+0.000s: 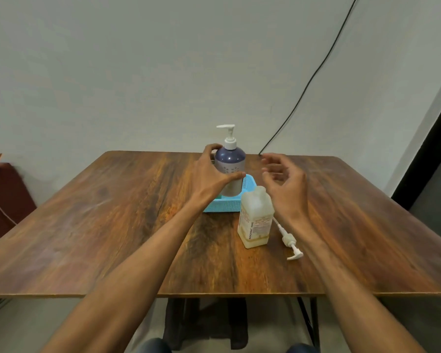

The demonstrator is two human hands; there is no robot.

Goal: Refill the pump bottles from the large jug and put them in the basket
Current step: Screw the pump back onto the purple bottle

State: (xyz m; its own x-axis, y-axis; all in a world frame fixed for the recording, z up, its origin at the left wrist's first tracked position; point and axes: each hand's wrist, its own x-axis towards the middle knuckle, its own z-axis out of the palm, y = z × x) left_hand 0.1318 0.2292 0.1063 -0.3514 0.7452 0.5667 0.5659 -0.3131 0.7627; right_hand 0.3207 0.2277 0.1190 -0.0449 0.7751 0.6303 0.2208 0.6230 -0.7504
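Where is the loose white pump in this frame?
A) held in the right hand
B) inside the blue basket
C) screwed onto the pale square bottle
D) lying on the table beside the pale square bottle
D: the pump lies flat on the table, right beside the pale square bottle, which has no pump on it.

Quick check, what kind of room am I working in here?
Probably a plain work room: a wooden table against a blank painted wall, a loose black cable running down it.
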